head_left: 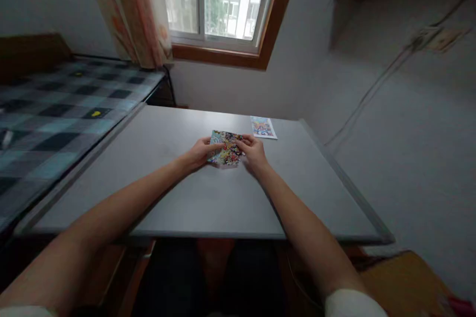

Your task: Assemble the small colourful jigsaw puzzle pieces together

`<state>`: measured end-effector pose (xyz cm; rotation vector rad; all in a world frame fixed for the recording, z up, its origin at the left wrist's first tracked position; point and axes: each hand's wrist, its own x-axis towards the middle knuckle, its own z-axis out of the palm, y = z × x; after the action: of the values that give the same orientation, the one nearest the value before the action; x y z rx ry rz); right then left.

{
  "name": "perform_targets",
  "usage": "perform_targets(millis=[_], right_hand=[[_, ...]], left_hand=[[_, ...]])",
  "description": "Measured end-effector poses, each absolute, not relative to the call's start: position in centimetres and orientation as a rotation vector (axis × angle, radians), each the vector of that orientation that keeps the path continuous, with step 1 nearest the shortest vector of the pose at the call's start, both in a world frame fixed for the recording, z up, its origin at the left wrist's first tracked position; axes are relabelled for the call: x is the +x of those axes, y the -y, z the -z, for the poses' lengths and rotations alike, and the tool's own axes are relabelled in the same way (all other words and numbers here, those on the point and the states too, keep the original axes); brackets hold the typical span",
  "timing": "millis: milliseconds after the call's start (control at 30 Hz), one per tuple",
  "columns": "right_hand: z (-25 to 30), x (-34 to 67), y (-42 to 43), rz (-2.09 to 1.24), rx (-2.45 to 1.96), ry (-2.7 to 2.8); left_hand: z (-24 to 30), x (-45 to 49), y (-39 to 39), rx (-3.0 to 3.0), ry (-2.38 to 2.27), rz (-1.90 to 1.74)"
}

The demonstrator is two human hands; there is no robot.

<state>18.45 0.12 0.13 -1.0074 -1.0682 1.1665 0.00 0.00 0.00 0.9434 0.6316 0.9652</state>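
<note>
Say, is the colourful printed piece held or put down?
Held: the left hand and right hand grip the colourful printed piece from opposite sides, above the table.

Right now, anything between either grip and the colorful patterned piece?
Nothing visible. Left grip and right grip hold the colorful patterned piece at its sides. The picture card lies beyond the right grip, not between.

Paper-like picture (pixel 229 154), smooth tabletop (pixel 211 203), cloth curtain (pixel 139 15)

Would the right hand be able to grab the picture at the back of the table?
Probably yes: the right hand is close to the picture, with nothing between them, though it's holding the colourful sheet.
</note>
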Motion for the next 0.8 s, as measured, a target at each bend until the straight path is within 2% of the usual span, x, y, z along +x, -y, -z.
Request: perform_targets(millis=[233, 500, 800], right_hand=[[0.01, 18.56, -0.37, -1.08, -1.058, 1.101], [-0.21, 18.52, 0.01, -1.41, -0.925, 0.857], [-0.25, 18.44, 0.06, -1.516, -0.842, 0.817]], left_hand=[[0.01, 0.15, -0.21, 0.936, -0.728, -1.045], [-0.02, 0.23, -0.22, 0.964, -0.731, -1.113], [-0.31, 0.2, -0.07, 0.961, -0.707, -1.089]])
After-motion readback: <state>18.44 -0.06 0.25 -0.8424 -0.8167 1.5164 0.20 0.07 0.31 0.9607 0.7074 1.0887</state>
